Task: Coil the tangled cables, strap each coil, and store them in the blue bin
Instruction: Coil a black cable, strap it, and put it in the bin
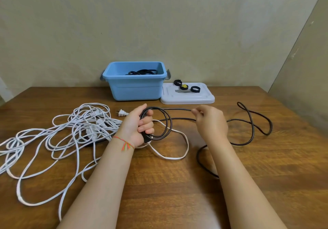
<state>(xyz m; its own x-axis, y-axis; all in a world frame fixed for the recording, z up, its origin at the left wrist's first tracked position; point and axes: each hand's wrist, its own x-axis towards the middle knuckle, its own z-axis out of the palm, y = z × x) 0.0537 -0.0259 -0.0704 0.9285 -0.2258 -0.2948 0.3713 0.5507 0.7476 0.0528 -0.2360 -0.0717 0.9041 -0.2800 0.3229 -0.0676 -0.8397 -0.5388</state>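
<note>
L hand (140,124) grips black cable (252,122) coil; R hand (209,120) pinches its strand. No legible labels.

Soft, even, fairly bright indoor light with no hard glare; the wooden table (177,202) carries a dull sheen near the bottom. Shadows are faint and short under the forearms. Wide-angle bending curves the table's edges at left and right; focus is slightly soft throughout

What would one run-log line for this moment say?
left hand: grips dark brown cable coil | right hand: pinches its loose length | blue plastic bin: one black coil inside
</note>
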